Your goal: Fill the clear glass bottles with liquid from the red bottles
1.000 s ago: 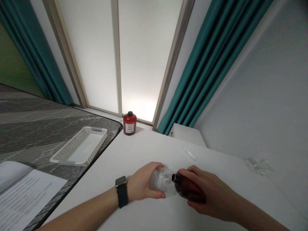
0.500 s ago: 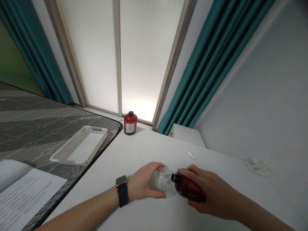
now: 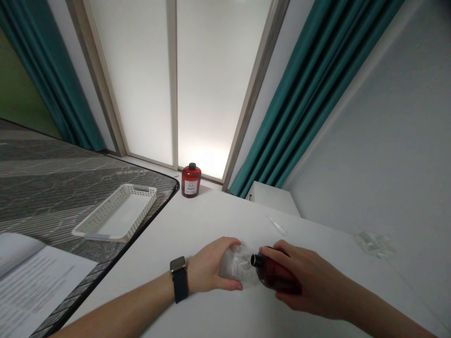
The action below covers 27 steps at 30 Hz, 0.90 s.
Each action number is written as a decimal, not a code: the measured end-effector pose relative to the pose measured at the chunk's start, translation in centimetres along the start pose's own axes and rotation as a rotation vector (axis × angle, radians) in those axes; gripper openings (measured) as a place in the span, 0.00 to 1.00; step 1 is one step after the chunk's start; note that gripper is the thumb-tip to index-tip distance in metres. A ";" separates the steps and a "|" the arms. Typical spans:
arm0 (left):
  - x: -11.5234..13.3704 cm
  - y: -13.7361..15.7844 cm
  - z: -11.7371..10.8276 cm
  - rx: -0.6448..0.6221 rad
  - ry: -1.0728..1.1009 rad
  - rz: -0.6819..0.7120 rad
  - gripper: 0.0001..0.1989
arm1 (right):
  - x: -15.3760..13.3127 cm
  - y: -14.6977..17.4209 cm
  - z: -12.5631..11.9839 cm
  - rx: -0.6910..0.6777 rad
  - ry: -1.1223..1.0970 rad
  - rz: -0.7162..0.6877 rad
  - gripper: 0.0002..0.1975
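Note:
My left hand (image 3: 214,265), with a black watch on its wrist, is wrapped round a clear transparent container (image 3: 237,266) on the white table. In my right hand (image 3: 305,277) is a dark red-brown bottle (image 3: 278,277), tilted on its side with its black-rimmed neck pointing left, over the clear container. No cap shows on that neck. Whether liquid is flowing I cannot make out. A clear plastic dropper (image 3: 276,225) lies on the table beyond my right hand. Farther back stands a red bottle (image 3: 190,180) with a black cap and a white label.
A white perforated basket (image 3: 121,213) rests on the dark patterned mat (image 3: 165,183) at left, near an open book (image 3: 45,281). Clear plastic packaging (image 3: 375,244) lies at right. A white cabinet (image 3: 275,199) stands past the table (image 3: 169,234), before the teal curtain (image 3: 278,108).
Both hands, the clear container and the tilted bottle keep nearly the same places. The view has shifted very slightly.

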<state>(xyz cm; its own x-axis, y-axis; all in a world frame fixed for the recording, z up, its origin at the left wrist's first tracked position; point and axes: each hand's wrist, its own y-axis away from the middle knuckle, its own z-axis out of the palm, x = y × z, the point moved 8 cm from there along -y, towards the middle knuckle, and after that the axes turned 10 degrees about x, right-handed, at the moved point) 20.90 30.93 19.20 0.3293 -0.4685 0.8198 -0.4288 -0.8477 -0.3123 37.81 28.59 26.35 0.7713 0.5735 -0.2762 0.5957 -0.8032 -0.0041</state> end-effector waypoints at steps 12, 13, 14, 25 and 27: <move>0.1 0.0 0.1 -0.016 0.003 0.005 0.40 | -0.3 -0.2 -0.3 -0.021 0.025 -0.002 0.37; 0.1 0.0 0.1 -0.015 0.002 0.004 0.40 | -0.3 -0.2 -0.3 -0.025 0.030 0.001 0.37; 0.1 0.0 0.1 -0.014 0.003 0.004 0.40 | -0.3 -0.3 -0.3 -0.030 0.034 0.002 0.37; 0.1 0.0 0.0 -0.005 -0.001 0.013 0.40 | -0.6 -0.2 -0.3 -0.074 0.048 0.012 0.36; 0.1 0.0 0.0 -0.013 -0.002 0.010 0.40 | -0.5 -0.2 -0.2 -0.076 0.051 0.016 0.37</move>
<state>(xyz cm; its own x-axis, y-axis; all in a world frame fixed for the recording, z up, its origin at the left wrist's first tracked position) 20.98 30.89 19.27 0.3271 -0.4775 0.8155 -0.4426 -0.8399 -0.3142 37.33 28.49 26.72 0.7899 0.5698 -0.2266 0.5971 -0.7988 0.0729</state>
